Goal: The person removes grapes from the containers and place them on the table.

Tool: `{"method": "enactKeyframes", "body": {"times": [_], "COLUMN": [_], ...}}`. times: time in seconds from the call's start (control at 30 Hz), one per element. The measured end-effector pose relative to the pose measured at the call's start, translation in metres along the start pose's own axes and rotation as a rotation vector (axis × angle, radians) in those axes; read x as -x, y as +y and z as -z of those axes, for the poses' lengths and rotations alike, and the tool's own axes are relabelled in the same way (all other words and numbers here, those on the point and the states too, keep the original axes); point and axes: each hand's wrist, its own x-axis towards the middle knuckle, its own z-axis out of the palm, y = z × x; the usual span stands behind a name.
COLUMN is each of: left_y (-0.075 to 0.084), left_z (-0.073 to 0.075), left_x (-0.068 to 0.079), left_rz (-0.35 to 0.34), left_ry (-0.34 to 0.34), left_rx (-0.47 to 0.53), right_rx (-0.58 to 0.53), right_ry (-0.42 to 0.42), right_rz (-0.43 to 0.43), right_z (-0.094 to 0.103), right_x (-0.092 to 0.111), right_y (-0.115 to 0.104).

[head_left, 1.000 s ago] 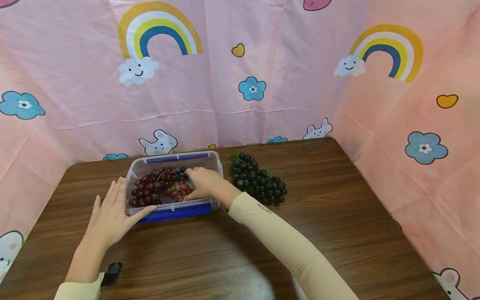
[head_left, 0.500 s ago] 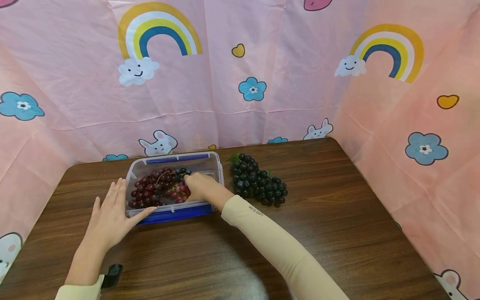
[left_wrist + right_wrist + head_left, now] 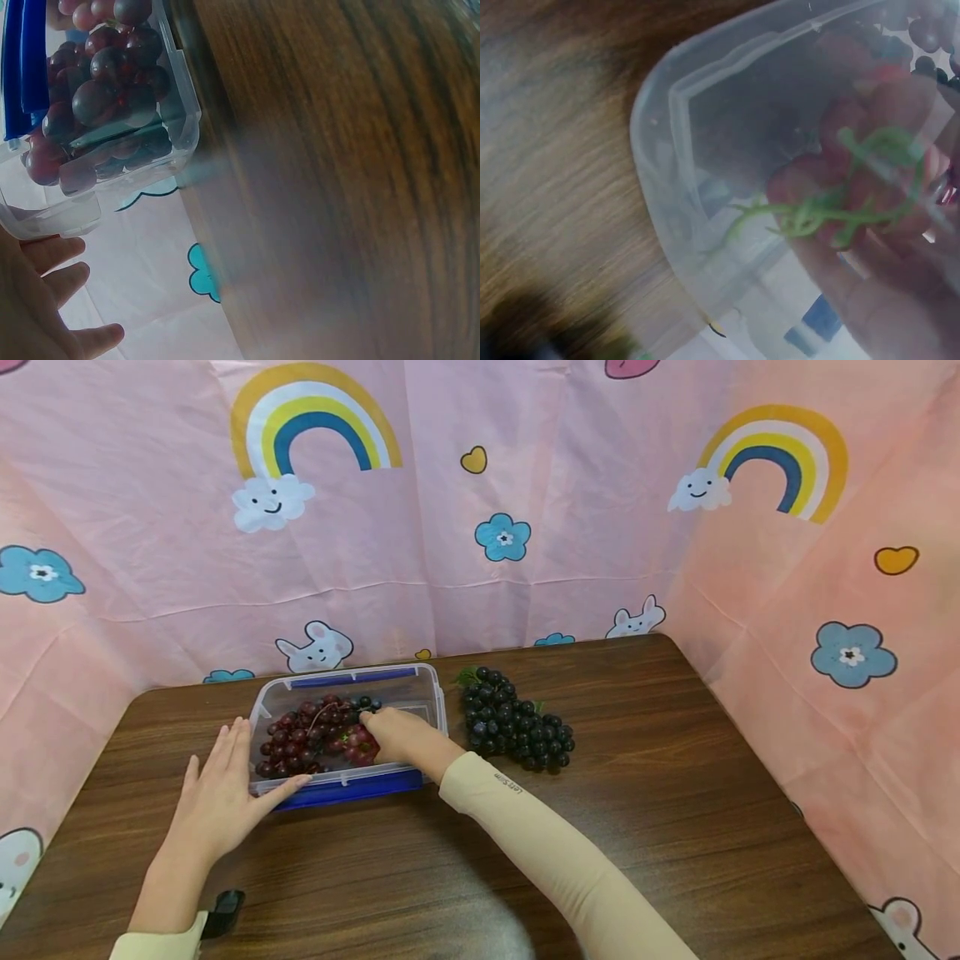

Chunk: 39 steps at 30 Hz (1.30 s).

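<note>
A clear plastic container (image 3: 441,710) with blue clips holds dark red grapes (image 3: 292,735) along its left side and a smaller pinkish-red bunch (image 3: 356,747) near its middle. My right hand (image 3: 401,735) reaches inside, fingers curled down at the small bunch and gripping it. Through the container wall, the right wrist view shows these grapes with a curly green stem (image 3: 810,217) against the fingers. My left hand (image 3: 217,793) steadies the container's front left corner, fingers straight along the side and thumb over the front rim.
A large bunch of black grapes (image 3: 517,718) with green leaves lies on the table just right of the container. The brown wooden table (image 3: 675,827) extends to the right and front. A pink patterned cloth (image 3: 585,527) hangs behind.
My right hand has moved slightly left and lower into the container, nudging at the small red bunch. The left hand and the black grapes have stayed in place.
</note>
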Motion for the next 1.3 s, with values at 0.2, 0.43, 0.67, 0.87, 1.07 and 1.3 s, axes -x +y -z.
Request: {"method": "enactKeyframes", "body": {"times": [0.2, 0.43, 0.67, 0.87, 1.07, 1.3], "left_y": [0.0, -0.001, 0.001, 0.001, 0.0, 0.001], "left_z": [-0.001, -0.003, 0.001, 0.002, 0.002, 0.001], "left_x": [0.0, 0.003, 0.002, 0.001, 0.001, 0.001], "left_rz": [0.013, 0.018, 0.017, 0.015, 0.011, 0.005], "left_ry": [-0.005, -0.014, -0.019, -0.02, -0.012, -0.008], "left_rx": [0.016, 0.018, 0.012, 0.01, 0.016, 0.018], "right_rx": [0.002, -0.043, -0.039, 0.007, 0.081, 0.113], "right_ry": [0.018, 0.027, 0.052, 0.082, 0.128, 0.177], "right_rz": [-0.014, -0.041, -0.063, -0.045, -0.029, -0.015], "right_z": [0.0, 0.001, 0.006, 0.014, 0.02, 0.024], "right_x": [0.0, 0.003, 0.009, 0.018, 0.026, 0.037], "right_y": [-0.001, 0.001, 0.001, 0.001, 0.002, 0.003]}}
